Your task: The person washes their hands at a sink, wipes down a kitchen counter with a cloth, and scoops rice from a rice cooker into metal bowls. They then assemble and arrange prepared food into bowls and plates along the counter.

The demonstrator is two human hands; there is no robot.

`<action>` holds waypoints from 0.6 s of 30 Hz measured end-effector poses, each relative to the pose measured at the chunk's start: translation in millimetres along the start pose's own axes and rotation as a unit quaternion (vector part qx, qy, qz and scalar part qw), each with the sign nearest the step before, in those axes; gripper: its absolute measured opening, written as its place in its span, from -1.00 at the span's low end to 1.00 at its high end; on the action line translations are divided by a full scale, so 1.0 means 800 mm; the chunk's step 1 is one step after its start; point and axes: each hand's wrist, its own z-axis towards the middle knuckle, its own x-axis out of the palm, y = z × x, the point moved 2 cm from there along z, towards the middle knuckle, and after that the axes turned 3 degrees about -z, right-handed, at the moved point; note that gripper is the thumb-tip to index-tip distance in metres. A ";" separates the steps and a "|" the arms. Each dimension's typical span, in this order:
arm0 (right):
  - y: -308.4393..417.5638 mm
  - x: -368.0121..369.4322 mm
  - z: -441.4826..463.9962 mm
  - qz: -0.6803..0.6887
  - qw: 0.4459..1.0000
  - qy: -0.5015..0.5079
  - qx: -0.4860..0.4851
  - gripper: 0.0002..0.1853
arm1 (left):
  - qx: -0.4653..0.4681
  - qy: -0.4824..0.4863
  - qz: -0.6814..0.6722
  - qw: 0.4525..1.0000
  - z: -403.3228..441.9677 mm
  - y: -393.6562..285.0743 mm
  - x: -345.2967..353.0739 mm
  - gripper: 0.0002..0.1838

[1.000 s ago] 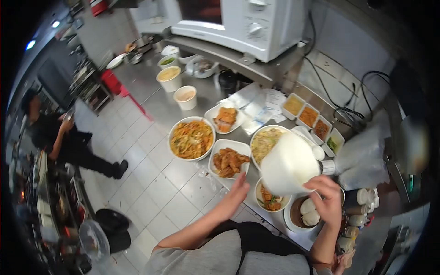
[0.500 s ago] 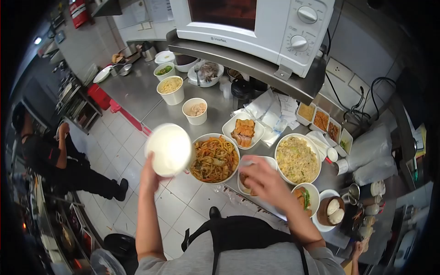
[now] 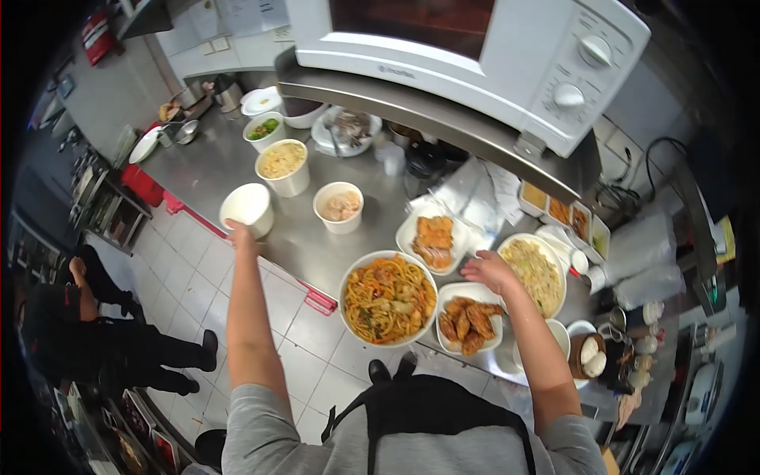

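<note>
My left hand (image 3: 241, 236) grips the near rim of an empty white paper bowl (image 3: 252, 207) at the counter's left edge. Beside that bowl stand a tub of pale pinkish food (image 3: 339, 207) and a tub of yellow rice (image 3: 283, 162). Fingers apart and holding nothing, my right hand (image 3: 489, 273) hovers between a dish of sliced browned meat (image 3: 433, 241), a dish of fried chicken pieces (image 3: 469, 324) and a big bowl of fried rice (image 3: 534, 273). A large bowl of noodles (image 3: 388, 299) sits at the front edge, between my arms.
A white microwave (image 3: 443, 55) stands on a steel shelf (image 3: 427, 115) above the counter. Small sauce trays (image 3: 558, 210) and plastic bags (image 3: 637, 229) lie to the right. At the left, a person in black (image 3: 95, 324) stands on the tiled floor.
My left hand has carried the white bowl forward and left, from above the floor to the counter edge. My right hand has moved forward off the chicken dish, uncovering it.
</note>
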 end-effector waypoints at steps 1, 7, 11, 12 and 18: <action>0.000 0.005 0.012 0.024 1.000 0.006 0.019 -0.29 | -0.010 -0.031 0.016 0.999 -0.004 0.001 0.008 0.09; 0.001 0.030 0.053 -0.043 0.999 -0.022 -0.018 -0.51 | 0.060 -0.052 0.058 0.995 -0.063 0.005 -0.003 0.01; -0.001 0.019 0.066 -0.098 0.992 -0.051 -0.068 -0.43 | 0.134 -0.005 0.037 0.990 -0.125 0.023 -0.029 -0.14; 0.008 0.016 0.054 -0.092 0.992 -0.047 -0.065 -0.44 | 0.156 0.016 0.030 0.987 -0.134 0.031 -0.035 -0.17; 0.039 -0.015 0.020 -0.025 0.996 0.017 -0.082 -0.46 | 0.159 -0.004 0.012 0.987 -0.134 0.051 -0.059 -0.27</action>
